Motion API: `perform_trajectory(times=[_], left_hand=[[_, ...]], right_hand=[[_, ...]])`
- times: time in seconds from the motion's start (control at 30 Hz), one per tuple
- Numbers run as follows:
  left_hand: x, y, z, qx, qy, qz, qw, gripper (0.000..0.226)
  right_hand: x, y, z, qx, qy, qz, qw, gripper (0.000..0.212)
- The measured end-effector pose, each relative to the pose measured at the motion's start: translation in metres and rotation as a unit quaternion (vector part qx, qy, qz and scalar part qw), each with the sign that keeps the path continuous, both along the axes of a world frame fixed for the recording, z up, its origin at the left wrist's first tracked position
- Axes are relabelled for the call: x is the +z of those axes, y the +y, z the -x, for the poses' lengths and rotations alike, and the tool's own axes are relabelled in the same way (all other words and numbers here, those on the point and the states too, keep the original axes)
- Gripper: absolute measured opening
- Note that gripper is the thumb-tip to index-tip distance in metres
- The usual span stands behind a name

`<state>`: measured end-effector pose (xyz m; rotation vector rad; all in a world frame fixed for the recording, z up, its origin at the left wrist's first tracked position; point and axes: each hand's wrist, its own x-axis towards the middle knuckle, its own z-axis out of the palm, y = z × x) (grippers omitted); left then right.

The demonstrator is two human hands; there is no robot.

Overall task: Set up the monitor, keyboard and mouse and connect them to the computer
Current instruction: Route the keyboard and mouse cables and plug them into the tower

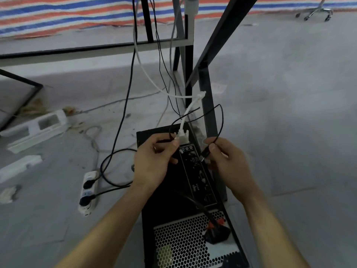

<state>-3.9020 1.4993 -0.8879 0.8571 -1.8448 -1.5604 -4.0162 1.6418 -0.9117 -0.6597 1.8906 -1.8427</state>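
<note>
The left hand (152,163) is curled closed around the white rectangular plug of a white video cable (181,137), with the thumb lying against the plug's side. The cable rises from the fingers towards the black metal desk leg (207,89) beyond both hands. The right hand (228,159) pinches the dark plug of a thin black cable (206,151) between thumb and forefinger. The plug's tip slants down and inward towards the left hand, and the cable loops up above the right knuckles. Whether the left hand also holds a strand of this thin cable I cannot tell.

Directly beneath and between the two hands lies the black metal computer case (160,200), rear face up. Its narrow silver-edged port panel (200,176) runs in the gap between the hands and on towards the wrists. Nearer the forearms is the case's white perforated fan grille (179,246), with a thick black power cord (218,234) plugged in just under the right forearm. Well out past the left wrist, a white plastic power strip (89,190) rests on the grey floor with two black plugs in it.
</note>
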Motion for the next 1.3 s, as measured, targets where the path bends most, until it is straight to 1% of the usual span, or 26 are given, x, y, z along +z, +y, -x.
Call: perform_trajectory(times=[0.07, 0.17, 0.27, 0.43, 0.53, 0.63, 0.7, 0.8, 0.9, 1.03, 1.17, 1.3], left_hand=[[-0.003, 0.001, 0.0, 0.004, -0.006, 0.012, 1.0, 0.014], [-0.005, 0.001, 0.001, 0.014, -0.002, 0.018, 1.0, 0.013], [-0.006, 0.003, 0.001, 0.024, 0.002, 0.024, 0.999, 0.014], [-0.008, 0.005, 0.002, 0.028, 0.009, 0.034, 0.999, 0.016], [-0.008, 0.006, 0.001, 0.02, 0.009, 0.04, 0.999, 0.018], [-0.01, 0.005, 0.001, 0.014, -0.009, 0.05, 0.999, 0.02], [-0.01, 0.004, 0.003, 0.011, -0.015, 0.052, 0.998, 0.02], [-0.005, 0.006, 0.001, 0.011, -0.007, 0.037, 0.999, 0.015], [-0.006, 0.006, 0.004, 0.004, -0.018, 0.033, 0.999, 0.016], [-0.006, 0.004, -0.006, -0.022, 0.003, 0.02, 1.0, 0.011], [-0.009, 0.001, -0.021, -0.053, 0.021, -0.002, 0.998, 0.013], [-0.01, -0.001, -0.027, -0.071, 0.013, -0.011, 0.997, 0.017]], right_hand=[[-0.003, 0.001, 0.0, 0.009, 0.059, -0.032, 0.998, 0.019], [-0.003, 0.002, -0.003, 0.006, 0.162, -0.087, 0.983, 0.017], [0.001, 0.002, -0.009, -0.007, 0.233, -0.112, 0.966, 0.017], [-0.001, 0.0, -0.016, -0.008, 0.315, -0.112, 0.942, 0.019], [-0.006, 0.0, -0.023, -0.04, 0.359, -0.1, 0.927, 0.02], [-0.009, 0.0, -0.024, -0.059, 0.361, -0.084, 0.927, 0.019], [-0.007, 0.0, -0.025, -0.042, 0.373, -0.09, 0.923, 0.02], [-0.001, 0.001, -0.027, -0.031, 0.4, -0.115, 0.909, 0.019], [0.0, 0.002, -0.023, -0.028, 0.408, -0.148, 0.901, 0.019], [0.0, 0.0, -0.032, -0.04, 0.397, -0.176, 0.9, 0.019], [0.01, 0.0, -0.033, -0.034, 0.337, -0.216, 0.916, 0.019], [0.009, -0.003, -0.038, -0.041, 0.354, -0.249, 0.901, 0.022]])
